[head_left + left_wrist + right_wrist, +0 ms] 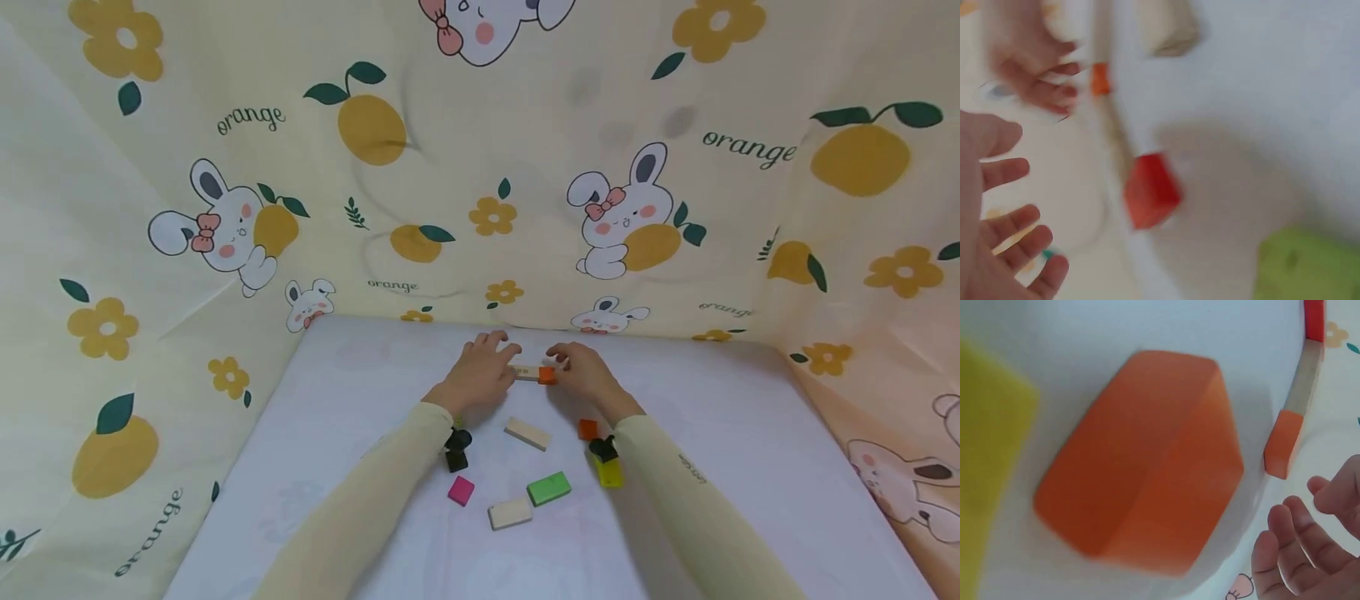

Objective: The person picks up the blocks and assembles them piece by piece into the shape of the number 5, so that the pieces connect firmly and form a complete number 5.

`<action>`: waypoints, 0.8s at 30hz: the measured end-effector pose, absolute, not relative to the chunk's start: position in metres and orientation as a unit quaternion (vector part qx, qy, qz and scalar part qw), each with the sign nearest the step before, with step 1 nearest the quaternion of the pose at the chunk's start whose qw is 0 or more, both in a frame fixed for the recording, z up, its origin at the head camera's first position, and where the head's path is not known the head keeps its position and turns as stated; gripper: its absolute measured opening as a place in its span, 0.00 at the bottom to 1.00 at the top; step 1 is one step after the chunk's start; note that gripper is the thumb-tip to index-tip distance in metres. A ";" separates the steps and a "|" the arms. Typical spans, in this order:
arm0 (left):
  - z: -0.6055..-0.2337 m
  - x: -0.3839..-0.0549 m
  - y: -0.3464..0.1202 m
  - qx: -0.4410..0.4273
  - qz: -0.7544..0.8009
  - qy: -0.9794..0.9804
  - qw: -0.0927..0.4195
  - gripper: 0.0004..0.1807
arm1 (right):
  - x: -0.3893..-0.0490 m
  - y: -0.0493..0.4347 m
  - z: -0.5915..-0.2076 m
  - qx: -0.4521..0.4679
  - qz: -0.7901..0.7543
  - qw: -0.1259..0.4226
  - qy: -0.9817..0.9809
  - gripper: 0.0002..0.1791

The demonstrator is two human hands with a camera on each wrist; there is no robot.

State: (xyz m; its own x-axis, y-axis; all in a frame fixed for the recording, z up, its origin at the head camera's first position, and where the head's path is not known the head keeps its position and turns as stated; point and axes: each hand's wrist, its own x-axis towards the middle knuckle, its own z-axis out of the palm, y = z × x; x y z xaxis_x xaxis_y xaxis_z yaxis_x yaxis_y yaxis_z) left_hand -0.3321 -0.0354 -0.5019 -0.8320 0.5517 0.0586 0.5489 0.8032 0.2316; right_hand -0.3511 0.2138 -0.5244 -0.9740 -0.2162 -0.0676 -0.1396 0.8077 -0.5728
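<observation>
A cream sheet printed with white rabbits, oranges and yellow flowers [525, 250] rises behind and beside you, and in front of it lies a smooth white tabletop [720, 417]. Your pale yellow sleeves [697, 517] reach across it from the near side.

Near the back of the table, your left hand [476, 373] and right hand [588, 377] face each other across a short row of blocks. Both hold nothing: the fingers of your left are spread apart, clear of the row, and those of your right are extended, with a gap between them and its end.

The row's long beige oblong block [527, 372] lies in the middle, with a bright red block [1152, 190] at its left end and a small orange block [547, 376] at its right end.

Nearer you lie a loose beige oblong block [527, 433], a shorter beige block [510, 514] and, just beside that, a bright green oblong block [549, 488]. A yellow block [611, 475] and an orange-red block [588, 429] sit near your right wrist; a lime-green block [1307, 269] shows blurred in the left wrist view. The small magenta cube [461, 491] lies left of the shorter beige one.
</observation>
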 end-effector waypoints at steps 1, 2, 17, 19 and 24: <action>-0.498 -0.332 -0.042 0.287 0.148 0.946 0.000 0.26 | -0.350 0.215 -0.524 -0.093 -0.297 0.061 0.948 0.23; -0.493 -0.332 -0.049 0.286 0.175 0.942 -0.001 0.28 | -0.348 0.215 -0.523 -0.094 -0.296 0.055 0.949 0.23; -0.505 -0.280 -0.147 0.303 0.227 0.915 0.140 0.33 | -0.336 0.179 -0.504 -0.223 -0.198 0.028 0.954 0.24; -0.512 -0.276 -0.148 0.307 0.219 0.914 0.149 0.34 | -0.335 0.172 -0.506 -0.240 -0.172 0.039 0.955 0.24; -0.518 -0.270 -0.148 0.309 0.215 0.913 0.157 0.34 | -0.332 0.159 -0.513 -0.251 -0.114 0.049 0.960 0.21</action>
State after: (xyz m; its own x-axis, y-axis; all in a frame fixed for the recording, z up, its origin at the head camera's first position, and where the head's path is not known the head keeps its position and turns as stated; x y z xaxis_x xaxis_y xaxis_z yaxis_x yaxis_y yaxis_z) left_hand -0.2698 -0.1475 -0.5184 -0.7597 0.6320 -0.1534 0.4975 0.7166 0.4888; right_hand -0.3320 0.1592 -0.5130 -0.8691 -0.4933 -0.0364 -0.4710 0.8478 -0.2435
